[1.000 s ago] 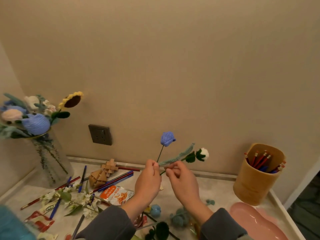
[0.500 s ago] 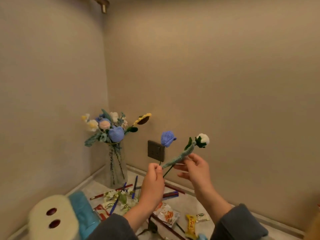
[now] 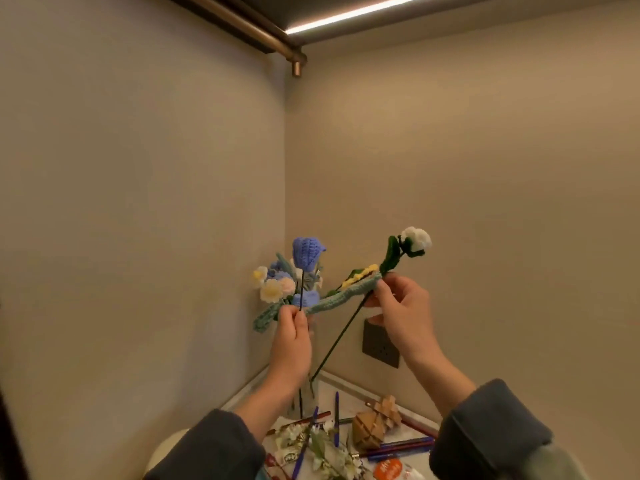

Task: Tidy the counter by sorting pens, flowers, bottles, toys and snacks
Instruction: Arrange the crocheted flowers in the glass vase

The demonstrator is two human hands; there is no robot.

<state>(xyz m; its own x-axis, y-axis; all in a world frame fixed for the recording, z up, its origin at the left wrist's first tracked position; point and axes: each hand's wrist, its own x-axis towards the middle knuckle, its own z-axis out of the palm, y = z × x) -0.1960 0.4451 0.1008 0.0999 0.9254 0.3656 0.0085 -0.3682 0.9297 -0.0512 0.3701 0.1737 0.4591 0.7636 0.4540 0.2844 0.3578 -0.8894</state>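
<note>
My left hand (image 3: 291, 336) pinches the thin dark stem of a blue crocheted tulip (image 3: 306, 252), held upright in front of the corner. My right hand (image 3: 401, 315) pinches the stem of a white crocheted flower (image 3: 417, 239) with a long teal knitted leaf (image 3: 343, 297) that reaches toward my left hand. Behind both stands a glass vase with a crocheted bouquet (image 3: 273, 287), mostly hidden by my left hand and arm. On the counter below lie several pens (image 3: 401, 446), white loose flowers (image 3: 329, 452), a wooden puzzle toy (image 3: 372, 426) and an orange snack packet (image 3: 389, 469).
Two beige walls meet in a corner behind the vase. A dark wall socket (image 3: 379, 346) sits on the right wall. A metal rail (image 3: 242, 27) and a light strip run overhead. A pale round object (image 3: 162, 455) shows by my left sleeve.
The view has swung left and up toward the corner. Both hands have risen with their flowers and now hold them in front of the vase bouquet; my right hand moved further from the left.
</note>
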